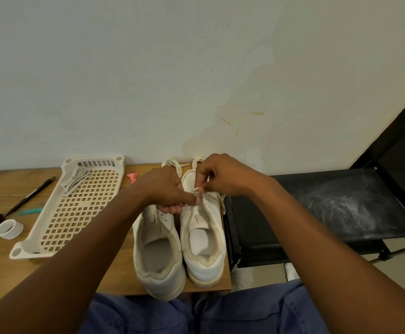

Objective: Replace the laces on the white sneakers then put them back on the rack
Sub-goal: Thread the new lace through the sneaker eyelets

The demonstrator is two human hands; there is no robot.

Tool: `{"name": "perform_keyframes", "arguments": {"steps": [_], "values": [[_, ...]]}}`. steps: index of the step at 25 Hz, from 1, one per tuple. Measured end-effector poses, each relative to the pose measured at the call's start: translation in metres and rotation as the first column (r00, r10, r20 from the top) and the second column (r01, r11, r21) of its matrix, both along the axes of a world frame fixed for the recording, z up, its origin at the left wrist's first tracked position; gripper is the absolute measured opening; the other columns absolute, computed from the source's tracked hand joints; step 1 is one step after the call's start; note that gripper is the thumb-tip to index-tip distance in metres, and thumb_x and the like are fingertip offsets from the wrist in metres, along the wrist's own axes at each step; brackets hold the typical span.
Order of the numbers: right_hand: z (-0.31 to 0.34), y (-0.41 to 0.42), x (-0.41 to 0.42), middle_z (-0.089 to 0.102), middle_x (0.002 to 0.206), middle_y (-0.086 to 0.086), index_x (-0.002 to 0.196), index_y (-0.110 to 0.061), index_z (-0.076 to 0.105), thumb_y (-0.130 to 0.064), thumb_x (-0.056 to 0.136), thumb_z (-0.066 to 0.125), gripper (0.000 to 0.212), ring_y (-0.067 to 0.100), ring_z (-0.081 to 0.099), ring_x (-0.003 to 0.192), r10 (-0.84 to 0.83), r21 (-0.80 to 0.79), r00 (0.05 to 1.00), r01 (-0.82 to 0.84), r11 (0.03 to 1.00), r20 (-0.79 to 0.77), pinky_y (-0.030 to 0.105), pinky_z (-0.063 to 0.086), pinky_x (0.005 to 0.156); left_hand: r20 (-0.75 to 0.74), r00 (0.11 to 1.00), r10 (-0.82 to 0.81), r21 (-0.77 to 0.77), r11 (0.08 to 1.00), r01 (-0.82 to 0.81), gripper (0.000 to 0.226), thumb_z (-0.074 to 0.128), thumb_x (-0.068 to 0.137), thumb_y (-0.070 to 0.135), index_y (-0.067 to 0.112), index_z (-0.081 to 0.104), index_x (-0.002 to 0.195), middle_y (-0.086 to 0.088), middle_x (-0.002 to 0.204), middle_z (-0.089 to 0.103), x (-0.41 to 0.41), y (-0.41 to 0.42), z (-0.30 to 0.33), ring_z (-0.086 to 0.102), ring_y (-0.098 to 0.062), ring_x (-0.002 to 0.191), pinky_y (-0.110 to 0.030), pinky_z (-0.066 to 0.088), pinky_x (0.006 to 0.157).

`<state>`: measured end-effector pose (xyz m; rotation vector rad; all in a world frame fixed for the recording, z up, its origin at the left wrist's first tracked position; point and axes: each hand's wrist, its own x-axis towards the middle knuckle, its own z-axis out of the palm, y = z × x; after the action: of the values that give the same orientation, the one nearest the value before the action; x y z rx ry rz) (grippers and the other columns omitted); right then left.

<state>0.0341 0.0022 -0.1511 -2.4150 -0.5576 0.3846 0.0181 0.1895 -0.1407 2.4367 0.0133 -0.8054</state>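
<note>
A person seated at a wooden tabletop (1, 182) works a lace (197, 192) into the right sneaker (202, 237) of 2 white sneakers that stand side by side near the tabletop's right edge, heels toward the camera. The right hand (223, 175) pinches the lace tip between thumb and forefinger, fingers curled tight on it just above the eyelets; the left hand (170, 189) reaches across the left sneaker (158, 249), its fingers curled at the right shoe's eyelet row, seemingly nipping the same lace, though the exact contact is hard to read. Loose loops of lace (172, 163) lie at the far end, past the toes.

The lace looks flat, soft and limp, so it likely has to be steered by its stiff tip, the only part that will push through an eyelet; gripped further back it would probably buckle. The shoes appear light, with firm soles and pliable uppers, so a hand bracing the eyelet flap should keep the shoe from skidding on the smooth wood.

To the left, a cream perforated tray (52, 225) holds another bundle of laces (74, 178). Further left lie a black pen (31, 195), a teal object (30, 210) and a roll of white tape (9, 229). A small red wrapper (132, 176) sits beyond the tray. A black rack (317, 208) stands to the right, just beside the tabletop.
</note>
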Motion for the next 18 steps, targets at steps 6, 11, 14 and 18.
{"name": "perform_keyframes", "arguments": {"steps": [6,11,14,18], "values": [[-0.004,0.014,-0.006,0.076,0.084,-0.007,0.089,-0.017,0.082,-0.012,0.079,0.088,0.013,0.006,0.068,0.079,0.014,-0.036,0.998,-0.016,0.999,-0.055,0.021,0.055,0.073,-0.106,0.983,0.150,-0.168,0.972,-0.166,0.012,0.078,0.085,0.001,-0.009,0.075,0.092,-0.023,0.082,0.076,0.006,0.012,-0.003,0.076,-0.028,0.071,-0.037,0.065,0.070],[-0.006,0.022,-0.010,0.077,0.084,-0.002,0.085,-0.016,0.081,-0.012,0.080,0.084,0.007,0.013,0.072,0.083,0.010,-0.128,0.999,-0.015,0.992,-0.041,0.037,0.062,0.082,-0.145,0.974,0.173,-0.189,0.961,-0.199,0.008,0.075,0.085,-0.005,-0.009,0.075,0.092,-0.024,0.079,0.075,0.007,0.012,-0.004,0.075,-0.027,0.065,-0.038,0.064,0.069],[-0.007,0.025,-0.010,0.077,0.084,0.002,0.084,-0.015,0.080,-0.014,0.078,0.081,0.007,0.018,0.072,0.082,0.005,-0.202,1.000,-0.007,0.979,-0.011,0.044,0.063,0.081,-0.159,0.969,0.188,-0.195,0.956,-0.218,0.013,0.076,0.085,-0.005,-0.012,0.074,0.095,-0.023,0.076,0.075,0.008,0.011,-0.004,0.074,-0.026,0.062,-0.037,0.064,0.067],[-0.008,0.031,-0.013,0.075,0.088,0.005,0.092,-0.011,0.078,-0.016,0.077,0.081,0.017,0.021,0.070,0.081,0.035,-0.273,0.999,-0.025,0.962,0.029,0.040,0.063,0.076,-0.156,0.971,0.181,-0.192,0.959,-0.210,0.013,0.076,0.086,-0.003,-0.011,0.074,0.095,-0.023,0.077,0.075,0.008,0.011,-0.004,0.074,-0.025,0.062,-0.037,0.064,0.068]]}}
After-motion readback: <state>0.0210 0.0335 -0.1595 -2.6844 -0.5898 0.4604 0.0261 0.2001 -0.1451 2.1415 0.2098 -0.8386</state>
